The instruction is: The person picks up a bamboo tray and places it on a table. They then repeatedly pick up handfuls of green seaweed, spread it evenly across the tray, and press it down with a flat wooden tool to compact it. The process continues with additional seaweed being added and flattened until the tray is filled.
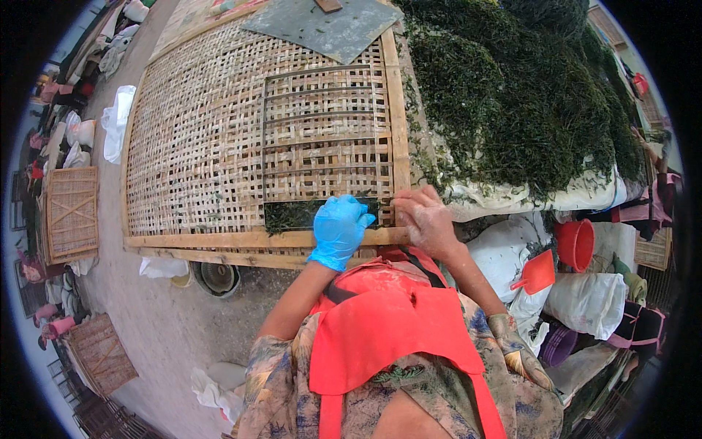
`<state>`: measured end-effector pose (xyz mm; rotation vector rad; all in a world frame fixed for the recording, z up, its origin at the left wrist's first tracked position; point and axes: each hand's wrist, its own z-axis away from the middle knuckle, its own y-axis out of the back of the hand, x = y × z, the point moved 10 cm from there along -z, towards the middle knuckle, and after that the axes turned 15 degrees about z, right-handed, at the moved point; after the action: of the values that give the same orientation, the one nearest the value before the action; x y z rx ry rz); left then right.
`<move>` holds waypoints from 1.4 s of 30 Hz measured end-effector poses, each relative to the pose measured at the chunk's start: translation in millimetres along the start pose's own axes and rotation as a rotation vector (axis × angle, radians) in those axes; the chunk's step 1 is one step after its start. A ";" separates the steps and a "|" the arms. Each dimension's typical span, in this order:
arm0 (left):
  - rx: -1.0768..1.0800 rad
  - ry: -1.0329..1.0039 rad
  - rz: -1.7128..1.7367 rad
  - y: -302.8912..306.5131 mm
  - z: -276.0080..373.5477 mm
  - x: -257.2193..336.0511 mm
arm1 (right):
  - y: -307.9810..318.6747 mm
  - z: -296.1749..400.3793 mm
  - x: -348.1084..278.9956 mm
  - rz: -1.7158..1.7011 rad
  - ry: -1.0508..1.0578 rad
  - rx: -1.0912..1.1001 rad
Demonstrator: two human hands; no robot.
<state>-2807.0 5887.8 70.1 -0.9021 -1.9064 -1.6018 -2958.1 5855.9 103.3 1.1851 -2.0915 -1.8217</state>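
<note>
A woven bamboo drying rack (192, 137) with a wooden rim lies before me. On its right half sits a thin metal frame (318, 143) divided by crossbars into several slots. Dark green shredded seaweed-like strands (290, 215) fill the nearest slot; in the others the weave shows through. My left hand (340, 226), in a blue glove, rests over the right part of that filled slot with its fingers curled. My bare right hand (425, 219), dusted pale, is at the rack's right rim, beside the frame's near corner. Its fingertips are bent, and whether they pinch anything is unclear.
A large heap of the same green strands (526, 93) lies right of the rack on white sheeting (493, 204). A grey board (329, 30) covers the rack's far corner. Lower right are a red bucket (574, 245), red dustpan (535, 273) and white sacks (587, 302). Other people work nearby.
</note>
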 end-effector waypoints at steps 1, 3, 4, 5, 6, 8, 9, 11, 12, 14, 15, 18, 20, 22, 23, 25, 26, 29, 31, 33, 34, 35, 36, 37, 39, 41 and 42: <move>-0.001 0.006 -0.020 -1.8 -1.7 -0.1 | -6.1 -1.5 -8.8 -0.012 0.034 -0.038; -0.002 0.018 -0.060 -4.7 -3.3 -0.3 | -18.8 -1.7 -19.3 -0.022 0.075 -0.051; 0.001 0.019 -0.050 -5.3 -3.8 -2.4 | -25.3 -1.9 -22.5 -0.024 0.098 -0.055; 0.004 0.020 -0.041 -6.3 -2.6 -5.4 | -26.9 -1.6 -20.3 -0.042 0.074 -0.024; 0.008 0.021 -0.032 -5.8 -2.0 -6.7 | -26.0 -3.8 -14.4 -0.013 -0.008 -0.015; 0.011 -0.003 -0.017 -4.3 0.6 -3.2 | -25.8 -4.5 -3.5 0.038 -0.171 -0.007; 0.009 -0.012 -0.016 -3.6 0.6 -0.9 | -32.7 -7.4 -5.8 0.076 -0.123 -0.038; 0.007 -0.032 0.001 0.0 -0.5 2.3 | -48.8 -8.0 -8.1 0.111 -0.052 -0.088; 0.005 -0.040 0.016 1.5 -0.7 3.7 | -54.2 -9.0 -10.5 0.127 -0.013 -0.114; -0.014 -0.043 0.027 4.5 3.2 3.7 | -50.6 -13.6 -20.3 0.061 0.001 -0.098; -0.031 -0.044 0.028 4.7 3.8 4.3 | -44.4 -17.0 -27.7 -0.013 0.013 -0.096; -0.035 -0.038 0.055 17.5 10.1 0.4 | -45.1 -23.2 -42.5 -0.075 0.128 -0.100; 0.042 -0.025 0.065 40.4 15.4 7.1 | -54.0 -21.1 -43.0 -0.019 0.171 -0.154; 0.123 0.014 0.022 62.7 24.8 -1.6 | -56.7 -20.4 -41.8 -0.014 0.176 -0.184; 0.163 0.048 0.007 71.6 30.9 -11.4 | -55.1 -21.0 -42.9 -0.015 0.174 -0.196; 0.203 0.095 -0.041 81.6 40.9 -33.0 | -52.8 -23.6 -46.9 -0.025 0.190 -0.216; 0.208 0.094 -0.053 80.7 44.2 -40.6 | -51.5 -25.8 -52.1 -0.038 0.215 -0.225; 0.194 0.094 -0.134 76.5 44.5 -47.3 | -47.1 -36.0 -68.8 -0.069 0.281 -0.222; 0.174 0.146 -0.103 76.7 41.4 -50.4 | -49.6 -42.2 -80.9 -0.086 0.331 -0.220; 0.175 0.185 -0.041 79.2 38.8 -51.3 | -57.0 -46.1 -93.1 -0.100 0.391 -0.226; 0.174 0.195 0.009 81.2 38.5 -51.8 | -65.2 -45.5 -97.3 -0.074 0.423 -0.220; 0.179 0.197 0.052 85.9 37.0 -51.7 | -74.1 -45.5 -101.3 -0.047 0.461 -0.204; 0.187 0.220 0.069 87.9 43.1 -56.8 | -81.3 -44.1 -104.8 -0.018 0.497 -0.188; 0.206 0.237 0.046 95.9 41.4 -55.5 | -93.2 -43.4 -102.1 0.039 0.476 -0.265; 0.291 0.251 0.029 120.9 38.9 -55.8 | -97.9 -43.2 -99.5 -0.013 0.473 -0.282; 0.474 0.219 0.098 152.8 39.4 -67.0 | -91.9 -51.0 -94.8 -0.130 0.435 -0.341; 0.574 0.218 0.134 164.8 46.5 -90.2 | -82.9 -60.2 -92.8 -0.209 0.412 -0.359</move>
<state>-2621.8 5933.1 103.8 -0.5672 -1.9418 -0.9447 -2822.2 5868.9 81.9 1.5530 -1.3995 -1.7437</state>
